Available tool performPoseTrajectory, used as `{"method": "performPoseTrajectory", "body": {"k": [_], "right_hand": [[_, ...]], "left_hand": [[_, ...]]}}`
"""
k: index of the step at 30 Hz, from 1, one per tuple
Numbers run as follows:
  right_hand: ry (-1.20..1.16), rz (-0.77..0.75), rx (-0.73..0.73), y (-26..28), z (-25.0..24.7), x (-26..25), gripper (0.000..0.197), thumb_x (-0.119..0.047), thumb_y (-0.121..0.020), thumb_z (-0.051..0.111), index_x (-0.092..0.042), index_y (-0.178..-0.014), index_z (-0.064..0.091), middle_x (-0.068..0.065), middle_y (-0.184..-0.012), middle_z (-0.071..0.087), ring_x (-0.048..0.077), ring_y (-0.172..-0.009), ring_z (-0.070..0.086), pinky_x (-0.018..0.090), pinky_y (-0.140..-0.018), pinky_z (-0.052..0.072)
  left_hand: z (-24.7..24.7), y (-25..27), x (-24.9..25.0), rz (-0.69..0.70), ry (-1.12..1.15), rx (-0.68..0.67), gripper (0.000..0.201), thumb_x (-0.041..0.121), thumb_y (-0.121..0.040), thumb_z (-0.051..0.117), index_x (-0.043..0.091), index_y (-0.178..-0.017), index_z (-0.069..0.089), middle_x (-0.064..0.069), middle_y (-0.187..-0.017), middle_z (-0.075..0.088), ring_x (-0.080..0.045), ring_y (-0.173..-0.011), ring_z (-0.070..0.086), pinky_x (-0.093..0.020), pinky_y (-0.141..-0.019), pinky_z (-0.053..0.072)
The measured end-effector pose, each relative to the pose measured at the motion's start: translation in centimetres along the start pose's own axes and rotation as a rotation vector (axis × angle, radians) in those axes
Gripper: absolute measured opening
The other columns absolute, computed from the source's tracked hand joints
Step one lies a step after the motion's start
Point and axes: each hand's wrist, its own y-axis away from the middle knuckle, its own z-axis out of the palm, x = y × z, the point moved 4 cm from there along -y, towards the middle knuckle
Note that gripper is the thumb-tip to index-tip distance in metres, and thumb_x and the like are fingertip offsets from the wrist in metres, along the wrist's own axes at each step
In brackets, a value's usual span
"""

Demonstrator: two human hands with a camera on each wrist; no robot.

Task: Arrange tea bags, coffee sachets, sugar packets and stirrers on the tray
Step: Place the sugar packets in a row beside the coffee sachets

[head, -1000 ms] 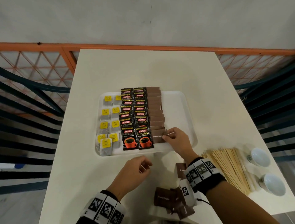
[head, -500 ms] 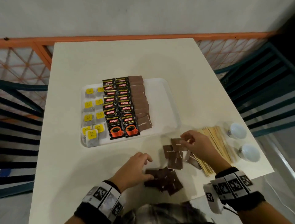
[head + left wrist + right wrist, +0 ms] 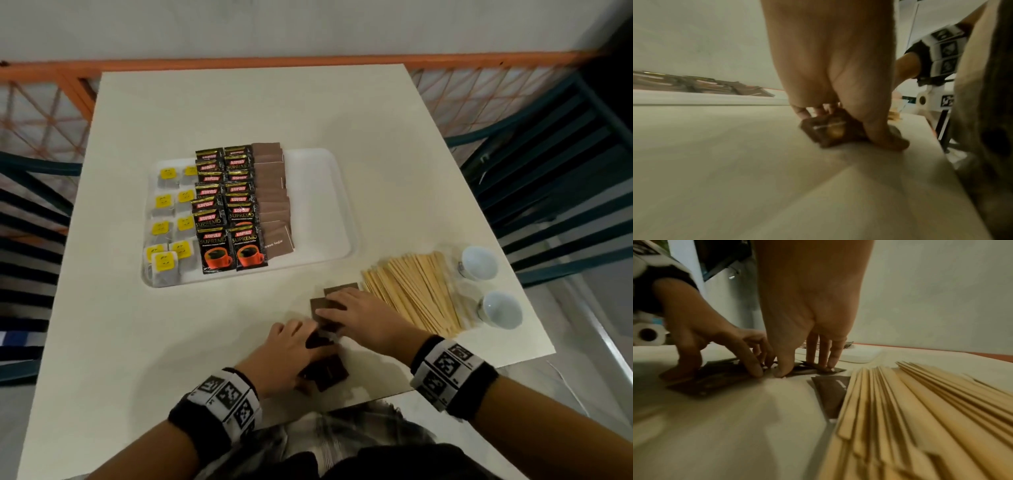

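On the white tabletop (image 3: 212, 342), near its front edge, both hands work a loose scatter of brown sugar packets (image 3: 323, 371). Left hand (image 3: 286, 353) – fingers bent down onto the packets; the left wrist view shows fingertips and thumb curled round one packet (image 3: 828, 129), its edge lifted off the surface. Right hand (image 3: 359, 313) – fingers straight and spread, tips pressing flat on other packets (image 3: 818, 368); nothing gripped. One more packet (image 3: 831, 394) lies partly under the edge of the stirrers.

Tray (image 3: 315, 205), white, sits further back, well apart from the hands. Its left part holds tea bags (image 3: 168, 219) with yellow tags in two columns; next to them two overlapping columns of black coffee sachets (image 3: 227, 209); then one overlapping column of brown sugar packets (image 3: 272, 198). Right part of the tray is bare.

Wooden stirrers (image 3: 414, 291) lie fanned on the tabletop just right of the right hand, off the tray. Two small white cups (image 3: 478, 262) stand beyond them near the right edge.
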Motion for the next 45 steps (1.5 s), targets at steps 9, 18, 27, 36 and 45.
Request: {"method": "performPoseTrajectory", "body": {"k": [9, 18, 27, 36, 45], "right_hand": [[-0.349, 0.011, 0.109, 1.0, -2.5, 1.9, 0.038, -0.028, -0.09, 0.055, -0.019, -0.126, 0.053, 0.002, -0.122, 0.052, 0.017, -0.11, 0.048, 0.027, -0.096, 0.041], [0.179, 0.12, 0.014, 4.7, -1.5, 3.5, 0.018, -0.031, -0.065, 0.078, -0.025, -0.081, 0.071, 0.001, -0.084, 0.06, 0.022, -0.085, 0.057, 0.036, -0.075, 0.047], [-0.035, 0.014, 0.133, 1.5, -1.0, 0.8, 0.021, -0.037, -0.081, 0.064, -0.022, -0.095, 0.068, 0.002, -0.09, 0.058, 0.02, -0.089, 0.052, 0.033, -0.079, 0.042], [-0.014, 0.236, 0.007, 1.4, 0.5, 2.7, 0.066, -0.058, -0.073, 0.063, -0.023, -0.122, 0.038, 0.004, -0.127, 0.039, 0.023, -0.117, 0.037, 0.036, -0.102, 0.032], [0.0, 0.263, -0.011, 3.5, 0.0, 4.5, 0.054, -0.057, -0.081, 0.053, -0.024, -0.122, 0.045, 0.001, -0.124, 0.04, 0.019, -0.116, 0.036, 0.033, -0.1, 0.031]], "left_hand": [[1.8, 1.5, -1.4, -0.091, 0.099, 0.201, 0.078, 0.057, -0.045, 0.08, 0.028, -0.11, 0.048, -0.001, -0.109, 0.049, -0.014, -0.079, 0.065, -0.026, -0.063, 0.056], [0.8, 2.5, -2.6, -0.328, 0.384, 0.212, 0.061, 0.051, -0.07, 0.07, 0.024, -0.12, 0.046, -0.007, -0.118, 0.042, -0.025, -0.097, 0.05, -0.038, -0.083, 0.048], [1.2, 2.6, -2.9, -0.512, 0.733, 0.202, 0.052, 0.028, -0.071, 0.075, 0.022, -0.115, 0.047, 0.001, -0.104, 0.035, -0.017, -0.091, 0.043, -0.019, -0.068, 0.038], [0.5, 5.4, -4.5, -0.572, 0.923, 0.439, 0.038, 0.021, -0.07, 0.076, 0.019, -0.09, 0.043, -0.006, -0.088, 0.054, -0.019, -0.069, 0.056, -0.024, -0.048, 0.041], [-0.9, 5.3, -4.0, -0.6, 1.131, 0.474, 0.033, 0.018, -0.077, 0.073, 0.01, -0.093, 0.045, -0.006, -0.081, 0.054, -0.012, -0.065, 0.059, -0.019, -0.057, 0.047]]}}
